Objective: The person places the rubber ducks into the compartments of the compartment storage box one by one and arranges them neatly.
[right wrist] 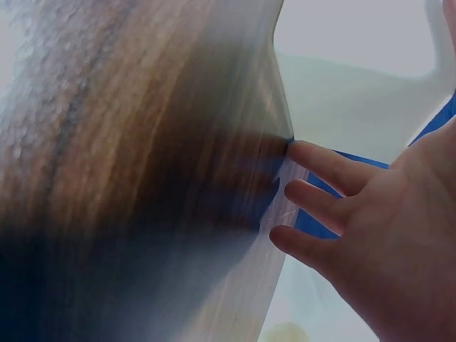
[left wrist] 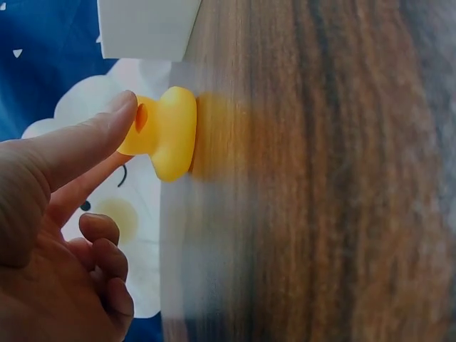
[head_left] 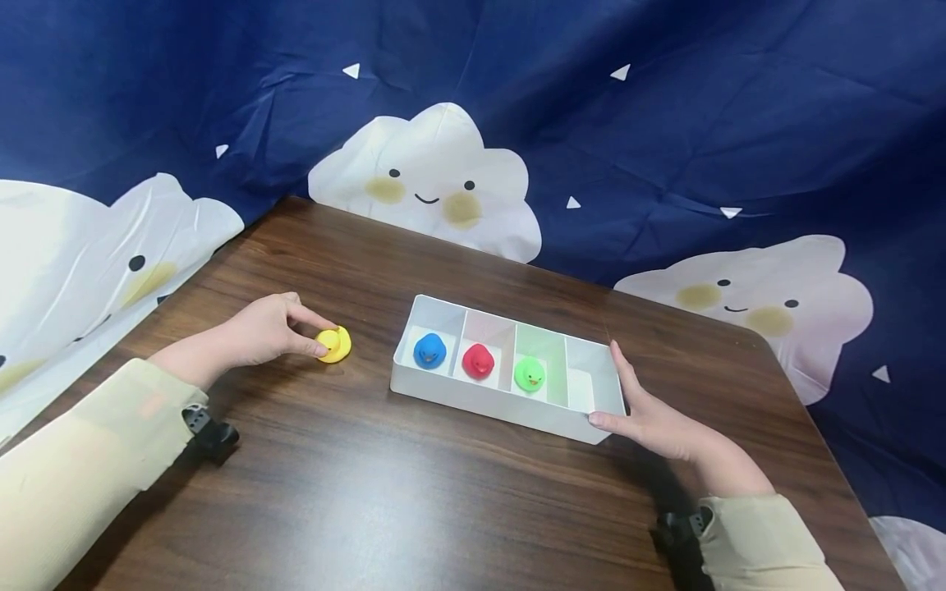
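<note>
In the head view my left hand [head_left: 269, 332] pinches a yellow rubber duck [head_left: 336, 345] between thumb and index finger. Seen from the left wrist, the duck [left wrist: 176, 135] has its base at the tabletop, and the other fingers are curled beside it. My right hand [head_left: 658, 419] grips the right end of a white divided box [head_left: 480, 402], thumb at the near corner and index finger at the far one. From left to right, its compartments hold a blue duck [head_left: 429, 351], a red duck [head_left: 478, 361] and a green duck [head_left: 530, 374]; the rightmost contains no duck.
Both hands work over a dark wood table [head_left: 355, 492]. Along its back and left edges hangs a blue curtain [head_left: 562, 98] with white smiling clouds. Black wrist straps with small devices sit on both wrists.
</note>
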### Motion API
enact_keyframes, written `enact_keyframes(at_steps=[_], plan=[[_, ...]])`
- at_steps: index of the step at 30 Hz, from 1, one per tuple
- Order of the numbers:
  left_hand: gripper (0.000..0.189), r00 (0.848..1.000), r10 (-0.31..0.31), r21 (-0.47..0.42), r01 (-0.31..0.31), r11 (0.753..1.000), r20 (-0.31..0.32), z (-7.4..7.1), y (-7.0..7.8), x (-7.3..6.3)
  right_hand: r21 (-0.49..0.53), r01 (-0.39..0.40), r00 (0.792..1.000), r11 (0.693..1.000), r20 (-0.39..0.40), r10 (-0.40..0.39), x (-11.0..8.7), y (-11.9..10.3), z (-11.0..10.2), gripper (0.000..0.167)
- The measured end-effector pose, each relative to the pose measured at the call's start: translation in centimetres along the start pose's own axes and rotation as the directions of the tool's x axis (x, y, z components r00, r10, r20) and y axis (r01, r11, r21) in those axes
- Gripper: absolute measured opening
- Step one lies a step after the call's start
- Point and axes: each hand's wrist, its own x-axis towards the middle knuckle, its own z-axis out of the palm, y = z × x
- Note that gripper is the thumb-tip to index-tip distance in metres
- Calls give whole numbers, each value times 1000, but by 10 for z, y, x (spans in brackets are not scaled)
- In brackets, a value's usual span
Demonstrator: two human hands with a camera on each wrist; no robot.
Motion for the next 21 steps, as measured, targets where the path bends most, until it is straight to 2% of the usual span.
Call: enact_keyframes(at_steps=[10,16,21], plan=[[42,999,31,-14,-32,999,-28,-5,6,3,-3,-36,999,999,-4,36,2,2,2,113],[41,999,32,-13,-33,999,-44,-12,17,7,-2,-42,999,999,-5,42,0,-1,0,114],[41,999,40,4,-40,999,-35,-19,33,12,-2,-46,999,999,-3,46,2,1,1,113]])
